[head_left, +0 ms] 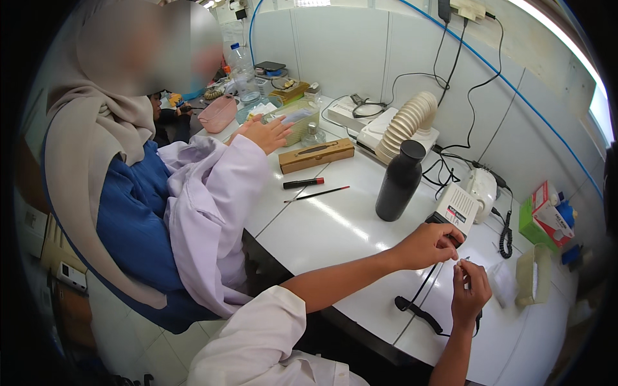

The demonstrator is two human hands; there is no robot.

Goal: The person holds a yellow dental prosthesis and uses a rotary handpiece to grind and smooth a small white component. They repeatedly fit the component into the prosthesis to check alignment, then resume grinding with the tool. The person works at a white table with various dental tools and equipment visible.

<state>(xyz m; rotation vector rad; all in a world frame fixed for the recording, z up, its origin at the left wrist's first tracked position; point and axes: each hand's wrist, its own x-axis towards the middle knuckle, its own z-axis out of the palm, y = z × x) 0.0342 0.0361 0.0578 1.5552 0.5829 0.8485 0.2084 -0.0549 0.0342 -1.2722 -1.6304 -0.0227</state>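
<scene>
My left hand reaches across the white tabletop with its thumb and fingers closed in a pinch. My right hand is raised just nearer to me, its fingertips also pinched and almost meeting the left ones. Between the fingertips is a tiny pale thing, too small to name. Right behind my left hand stands a white vented control box. Below the hands a black handpiece with a coiled cord lies on the table. A dark grey bottle stands upright beyond my left forearm.
A co-worker in a lilac sleeve sits at left, hands over a clear tub. A cardboard box, a black-and-red marker and a thin brush lie nearby. A ribbed white hose, glove box and cream bin stand around.
</scene>
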